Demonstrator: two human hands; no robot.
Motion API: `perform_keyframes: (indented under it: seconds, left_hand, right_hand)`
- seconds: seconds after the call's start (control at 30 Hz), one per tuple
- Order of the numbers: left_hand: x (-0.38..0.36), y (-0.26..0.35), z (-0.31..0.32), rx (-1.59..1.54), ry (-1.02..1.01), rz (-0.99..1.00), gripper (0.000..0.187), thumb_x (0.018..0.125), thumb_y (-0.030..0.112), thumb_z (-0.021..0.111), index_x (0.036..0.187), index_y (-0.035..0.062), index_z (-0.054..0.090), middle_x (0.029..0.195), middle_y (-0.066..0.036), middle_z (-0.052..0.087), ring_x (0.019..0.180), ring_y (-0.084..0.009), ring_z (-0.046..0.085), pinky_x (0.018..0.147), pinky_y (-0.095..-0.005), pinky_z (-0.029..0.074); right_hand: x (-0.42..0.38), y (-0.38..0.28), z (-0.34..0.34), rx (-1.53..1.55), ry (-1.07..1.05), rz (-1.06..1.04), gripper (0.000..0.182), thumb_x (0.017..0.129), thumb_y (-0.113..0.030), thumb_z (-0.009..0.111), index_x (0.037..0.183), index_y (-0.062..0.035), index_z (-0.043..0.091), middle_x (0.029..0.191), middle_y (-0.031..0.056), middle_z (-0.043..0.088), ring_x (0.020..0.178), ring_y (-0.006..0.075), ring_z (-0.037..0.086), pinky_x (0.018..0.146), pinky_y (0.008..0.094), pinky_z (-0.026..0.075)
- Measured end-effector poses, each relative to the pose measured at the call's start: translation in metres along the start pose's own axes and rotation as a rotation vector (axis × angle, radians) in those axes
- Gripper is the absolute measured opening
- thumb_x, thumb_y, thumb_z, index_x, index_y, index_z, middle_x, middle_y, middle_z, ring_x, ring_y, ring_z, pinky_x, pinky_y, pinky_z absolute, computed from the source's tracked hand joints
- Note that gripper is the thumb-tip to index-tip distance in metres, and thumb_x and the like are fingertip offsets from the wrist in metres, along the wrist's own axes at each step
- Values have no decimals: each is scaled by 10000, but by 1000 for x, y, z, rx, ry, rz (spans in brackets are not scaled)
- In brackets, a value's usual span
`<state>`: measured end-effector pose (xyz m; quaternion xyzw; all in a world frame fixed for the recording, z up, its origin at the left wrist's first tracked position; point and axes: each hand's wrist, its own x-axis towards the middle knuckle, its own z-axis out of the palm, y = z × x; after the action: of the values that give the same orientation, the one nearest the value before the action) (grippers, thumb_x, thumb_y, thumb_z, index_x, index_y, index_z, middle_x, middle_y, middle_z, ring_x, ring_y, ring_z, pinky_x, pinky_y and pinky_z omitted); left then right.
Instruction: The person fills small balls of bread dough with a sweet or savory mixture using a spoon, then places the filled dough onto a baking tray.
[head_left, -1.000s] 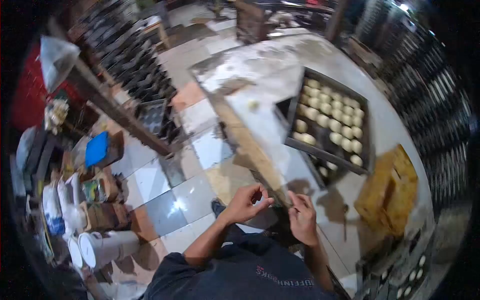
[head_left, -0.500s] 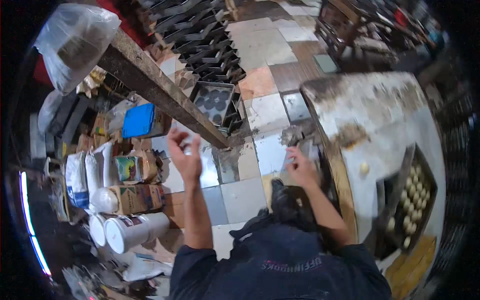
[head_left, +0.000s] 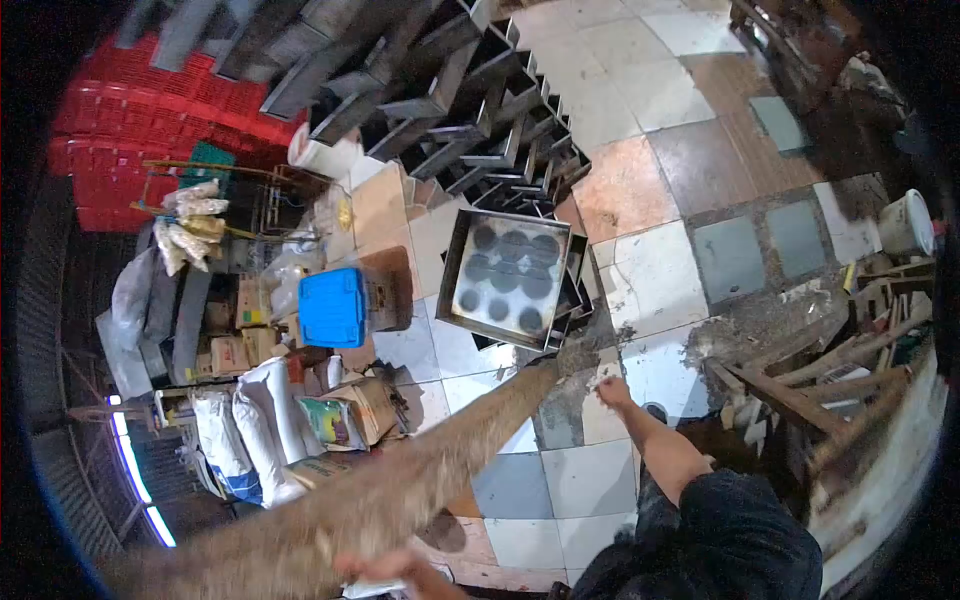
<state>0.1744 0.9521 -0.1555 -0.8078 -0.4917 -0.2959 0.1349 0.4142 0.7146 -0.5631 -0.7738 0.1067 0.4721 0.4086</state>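
My left hand [head_left: 392, 566], smeared by motion, is at the bottom against the lower edge of a thick wooden post [head_left: 440, 455]. Its fingers look loosely apart, with nothing visible in them. My right hand [head_left: 614, 393] hangs over the tiled floor, right of the post's base, its fingers curled in and no object showing. Beyond it lies a square metal baking tray [head_left: 494, 335] with several dark round marks on its bottom. It rests on top of more dark trays at the near end of a tall stack [head_left: 470, 110].
To the left are a blue-lidded box [head_left: 332, 308], white sacks [head_left: 262, 430], cardboard boxes and red crates [head_left: 150, 130]. Scrap wood [head_left: 790, 410] is piled at right beside a worn table edge [head_left: 885, 500]. A white bucket [head_left: 905, 225] stands farther back.
My view has swung forward and left, bringing the tray stack closer. The table with dough balls has left view. My left hand has dropped to the post; my right hand's fingers have curled in.
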Motion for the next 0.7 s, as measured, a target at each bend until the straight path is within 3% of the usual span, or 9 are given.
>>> perform_keyframes:
  seconds: [0.17, 0.23, 0.3, 0.4, 0.47, 0.53, 0.57, 0.67, 0.7]
  left_hand:
    - [-37, 4, -2, 62, -183, -62, 697, 860, 348, 661, 1370, -29, 373, 1283, -198, 526, 851, -245, 565, 765, -385, 485]
    - [-43, 2, 7, 94, -216, -69, 709, 858, 362, 657, 1370, -36, 367, 1288, -203, 518, 875, -256, 554, 779, -396, 475]
    - [-41, 4, 11, 119, -243, -70, 722, 857, 376, 652, 1369, -42, 362, 1293, -208, 509, 898, -267, 544, 794, -407, 465]
    - [-40, -1, 12, 144, -263, -67, 742, 854, 397, 646, 1369, -51, 354, 1300, -215, 497, 933, -283, 528, 815, -424, 449]
    - [-40, -5, 6, 142, -271, -64, 756, 852, 411, 642, 1368, -57, 348, 1305, -220, 489, 956, -293, 518, 830, -435, 439]
    - [-35, -7, 4, 110, -261, -58, 770, 851, 426, 637, 1368, -64, 343, 1309, -224, 481, 979, -304, 507, 844, -445, 429]
    - [-34, -7, 4, 84, -252, -56, 777, 850, 433, 635, 1367, -67, 340, 1312, -227, 477, 991, -310, 502, 851, -451, 424]
    - [-27, -2, 9, -6, -214, -22, 799, 847, 454, 629, 1367, -76, 332, 1319, -234, 465, 1026, -326, 486, 873, -467, 408]
    - [-25, 3, 15, -48, -194, -17, 807, 847, 461, 627, 1366, -79, 329, 1321, -236, 460, 1037, -331, 481, 880, -473, 403]
  right_hand:
    - [155, -52, 85, 123, 13, -116, 311, 695, -239, 738, 904, -16, 684, 818, 125, 693, 782, 242, 659, 718, 366, 504]
    - [167, -102, 93, 567, -164, 92, 434, 669, -257, 797, 986, 11, 670, 940, 126, 691, 867, 244, 651, 815, 363, 486]
    - [250, -66, 166, 678, 25, 182, 380, 694, -239, 797, 970, -2, 688, 928, 115, 694, 880, 240, 650, 892, 365, 449]
    - [278, -54, 199, 729, -50, 175, 485, 761, -125, 682, 1196, 3, 512, 984, 163, 636, 936, 277, 606, 804, 408, 472]
    - [197, -117, 151, 458, 49, 15, 479, 790, -120, 594, 1234, 4, 468, 973, 185, 627, 926, 307, 611, 796, 409, 477]
    - [163, -111, 153, 477, 214, -275, 535, 766, -170, 584, 1256, 0, 453, 974, 248, 633, 954, 386, 607, 822, 457, 472]
    - [106, -154, 116, 281, 278, -192, 518, 788, -182, 597, 1245, 16, 454, 1070, 285, 618, 1023, 440, 588, 880, 482, 459]
    - [43, -150, 85, 114, 565, -250, 581, 724, -195, 635, 1237, 34, 485, 1052, 301, 617, 1010, 452, 583, 917, 489, 438]
    - [-15, -174, 41, 285, 473, -255, 589, 695, -190, 649, 1205, 61, 493, 1065, 305, 613, 1030, 438, 582, 912, 478, 442]
